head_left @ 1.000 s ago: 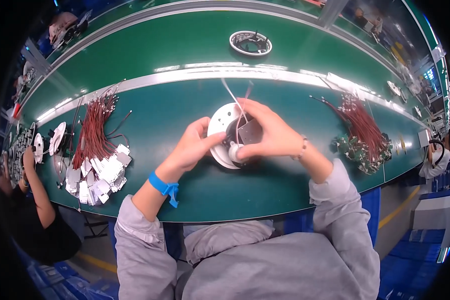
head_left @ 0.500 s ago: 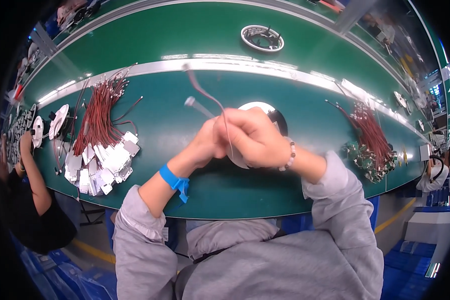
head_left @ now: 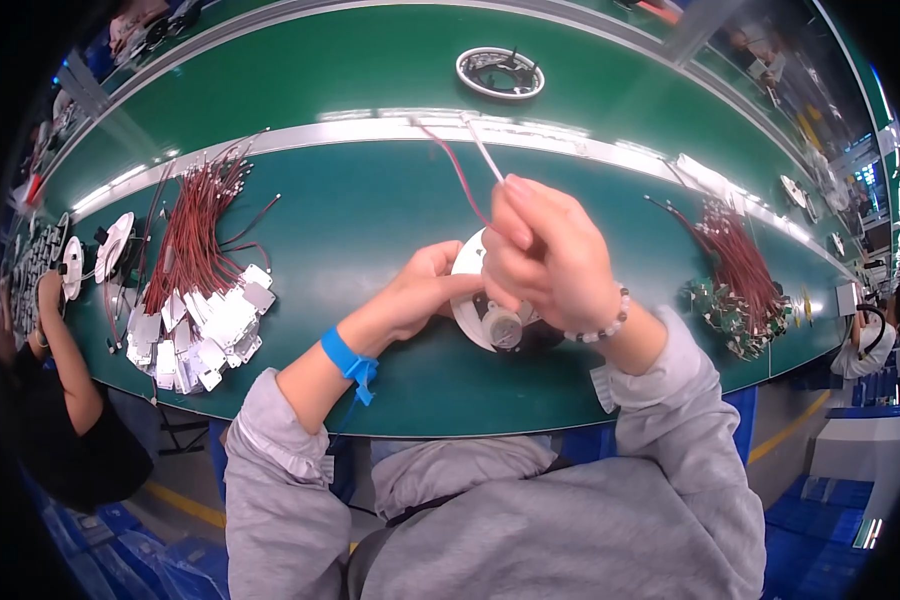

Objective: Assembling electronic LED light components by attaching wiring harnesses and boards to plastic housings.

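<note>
My left hand (head_left: 425, 285), with a blue band at its wrist, grips the left edge of a white round housing (head_left: 467, 262) on the table in front of me. A small round whitish part (head_left: 502, 327) shows on the housing's near side. Above the housing, my right hand (head_left: 558, 255) is closed on a thin red-and-white wire lead (head_left: 462, 178) and a slim white strip (head_left: 483, 150). Both stick out from its fingers toward the far side. The lower ends of the lead and the strip are hidden by the right hand, which also covers part of the housing.
To the left lies a bundle of red wires (head_left: 195, 225) with white flat boxes (head_left: 205, 335). Red wires (head_left: 735, 250) with green boards (head_left: 740, 320) lie right. A white ring with black fittings (head_left: 467, 78) sits on the far green belt. A co-worker's arm (head_left: 70, 360) is at far left.
My hands have come apart. The left has moved onto the housing's edge; the right has moved right with the wire lead and strip. The ring on the belt has shifted left.
</note>
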`<action>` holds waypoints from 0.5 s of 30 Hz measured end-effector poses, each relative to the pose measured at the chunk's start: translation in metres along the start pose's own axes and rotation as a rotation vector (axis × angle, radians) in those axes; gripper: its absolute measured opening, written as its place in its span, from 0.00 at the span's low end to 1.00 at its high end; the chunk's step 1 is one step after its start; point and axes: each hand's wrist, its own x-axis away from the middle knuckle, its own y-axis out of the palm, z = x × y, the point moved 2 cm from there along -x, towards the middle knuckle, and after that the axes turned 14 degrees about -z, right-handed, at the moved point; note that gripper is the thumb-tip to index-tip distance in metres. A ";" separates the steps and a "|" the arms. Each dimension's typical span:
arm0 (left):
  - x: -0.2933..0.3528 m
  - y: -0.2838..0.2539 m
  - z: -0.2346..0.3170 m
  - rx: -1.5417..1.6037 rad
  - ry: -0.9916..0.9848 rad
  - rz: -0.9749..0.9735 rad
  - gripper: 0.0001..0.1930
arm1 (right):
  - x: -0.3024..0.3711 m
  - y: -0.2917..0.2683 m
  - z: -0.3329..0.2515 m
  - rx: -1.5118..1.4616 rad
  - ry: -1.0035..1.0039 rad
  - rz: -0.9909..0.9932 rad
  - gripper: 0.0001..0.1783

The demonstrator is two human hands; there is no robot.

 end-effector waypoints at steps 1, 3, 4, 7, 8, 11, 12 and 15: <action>-0.004 -0.002 -0.005 -0.008 0.018 -0.002 0.14 | 0.001 -0.003 -0.002 -0.031 -0.004 0.052 0.16; -0.006 -0.006 -0.011 0.046 0.033 0.004 0.14 | 0.003 -0.006 -0.011 0.059 -0.043 0.170 0.15; -0.006 -0.007 -0.012 0.103 0.047 0.016 0.15 | 0.003 -0.009 -0.019 0.064 -0.104 0.157 0.15; -0.004 -0.012 -0.009 0.103 0.046 0.034 0.16 | 0.006 -0.012 -0.044 0.420 -0.275 0.243 0.20; -0.004 -0.011 -0.008 0.089 0.050 0.035 0.16 | 0.009 -0.015 -0.048 0.534 -0.295 0.245 0.21; -0.002 -0.007 -0.006 0.101 0.068 0.045 0.16 | 0.015 -0.016 -0.048 0.689 -0.303 0.314 0.20; -0.001 -0.008 -0.006 0.107 0.064 0.049 0.16 | 0.017 -0.018 -0.046 0.807 -0.317 0.340 0.21; -0.001 -0.013 -0.009 0.095 0.072 0.045 0.17 | 0.017 -0.024 -0.046 1.095 -0.383 0.289 0.14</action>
